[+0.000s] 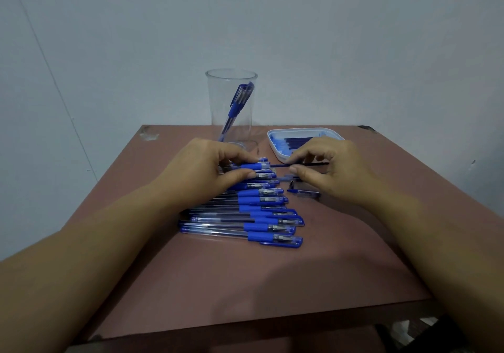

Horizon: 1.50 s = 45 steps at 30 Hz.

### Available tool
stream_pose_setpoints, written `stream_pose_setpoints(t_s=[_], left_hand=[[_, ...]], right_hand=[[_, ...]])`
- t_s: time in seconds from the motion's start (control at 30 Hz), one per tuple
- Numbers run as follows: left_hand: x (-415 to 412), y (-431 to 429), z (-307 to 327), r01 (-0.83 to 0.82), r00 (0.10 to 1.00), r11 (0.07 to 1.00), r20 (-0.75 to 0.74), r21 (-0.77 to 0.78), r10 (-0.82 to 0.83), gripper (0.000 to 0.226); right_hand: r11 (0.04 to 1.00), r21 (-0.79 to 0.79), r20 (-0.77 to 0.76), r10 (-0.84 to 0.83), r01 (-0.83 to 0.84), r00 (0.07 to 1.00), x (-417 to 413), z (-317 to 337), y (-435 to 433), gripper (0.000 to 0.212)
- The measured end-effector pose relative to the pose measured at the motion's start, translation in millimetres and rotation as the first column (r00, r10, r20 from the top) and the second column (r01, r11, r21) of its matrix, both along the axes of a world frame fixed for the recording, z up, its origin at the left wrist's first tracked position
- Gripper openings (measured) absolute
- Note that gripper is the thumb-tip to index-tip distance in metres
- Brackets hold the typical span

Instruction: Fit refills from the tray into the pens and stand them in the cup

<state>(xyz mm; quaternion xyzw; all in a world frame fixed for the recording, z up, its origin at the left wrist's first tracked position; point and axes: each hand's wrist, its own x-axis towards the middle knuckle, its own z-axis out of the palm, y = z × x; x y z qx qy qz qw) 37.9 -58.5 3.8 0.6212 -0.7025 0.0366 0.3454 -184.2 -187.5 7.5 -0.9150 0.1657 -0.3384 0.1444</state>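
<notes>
Left hand [207, 169] grips a pen [255, 166] while the right hand [332, 167] pinches a refill [283, 165] at its open end.
Head view: both hands meet above the middle of the brown desk [245, 284], the refill lying level, its left tip at the pen's mouth. A row of capped pens [245, 216] lies under and near of the left hand. At the far edge a clear cup [231, 123] holds finished pens [237, 101]; right of it a white tray [300, 130] holds more refills [296, 143]. A loose cap [304, 193] lies under the right hand.

left hand [207, 168] grips pen barrel [255, 166] | right hand [331, 168] pinches refill [281, 165] at barrel mouth | cup [214, 107] holds pens [239, 101]
</notes>
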Motion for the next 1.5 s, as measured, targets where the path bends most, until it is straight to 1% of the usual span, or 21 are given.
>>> stream_pose_setpoints(t_s=[0.17,0.4,0.5,0.63,0.77,0.87,0.97,1.07,1.1,1.17,1.3,1.43,1.5], left_hand=[[3.8,1.0,2.5,-0.041,0.998,0.999,-0.046,0.024,0.042,0.027],[5.5,1.0,2.0,-0.063,0.996,0.997,-0.062,0.047,0.066,0.024],[5.0,0.8,2.5,-0.061,0.997,0.997,-0.05,0.054,0.064,0.023],[6.3,0.8,2.6,-0.065,0.996,0.996,-0.055,0.054,0.068,0.024],[6.2,0.9,2.3,-0.061,0.996,0.996,-0.061,0.062,0.065,0.024],[5.6,1.6,3.0,-0.057,0.996,0.996,-0.062,0.066,0.061,0.024],[6.7,1.9,3.4,-0.056,0.996,0.997,-0.071,0.057,0.06,0.023],[8.1,2.2,3.5,-0.055,0.995,0.997,-0.084,0.048,0.059,0.021],[8.7,1.5,3.1,-0.054,0.995,0.998,-0.086,0.045,0.058,0.021],[10.1,1.6,2.4,-0.057,0.995,0.998,-0.082,0.038,0.06,0.021],[14.2,-0.5,-0.3,-0.064,0.992,0.997,-0.107,0.038,0.068,0.022],[15.5,-1.0,-0.9,-0.06,0.99,0.997,-0.124,0.042,0.065,0.02],[14.8,-1.4,-1.1,-0.052,0.99,0.998,-0.125,0.046,0.058,0.02]], right_hand=[[0.997,0.031,0.015,-0.074,0.073,0.997,-10.5,1.2,-11.5,0.02],[0.988,0.092,-0.038,-0.122,0.125,0.992,-16.4,-0.6,-24.4,0.026],[0.977,0.108,-0.123,-0.172,0.186,0.977,-20.8,-2.5,-33.9,0.03],[0.956,0.138,-0.273,-0.216,0.26,0.937,-27.3,-2.1,-41.4,0.022],[0.951,0.148,-0.336,-0.21,0.272,0.918,-27.8,0.5,-39.6,0.016],[0.949,0.182,-0.29,-0.197,0.256,0.937,-26.7,-0.1,-39.2,0.02],[0.951,0.226,-0.191,-0.167,0.209,0.967,-25.7,3.8,-35.1,0.026],[0.958,0.233,-0.128,-0.143,0.17,0.981,-22.8,19.9,-33.9,0.015],[0.955,0.239,-0.143,-0.142,0.173,0.979,-21.3,26.9,-37.2,0.013],[0.95,0.244,-0.214,-0.145,0.197,0.966,-15.4,37.2,-50.2,0.015],[0.94,0.209,-0.399,-0.17,0.269,0.901,1.8,46.5,-81.0,0.014],[0.91,0.259,-0.529,-0.146,0.324,0.836,12.8,42.9,-100.9,0.028],[0.913,0.244,-0.578,-0.133,0.326,0.805,15.0,36.7,-106.5,0.033]])
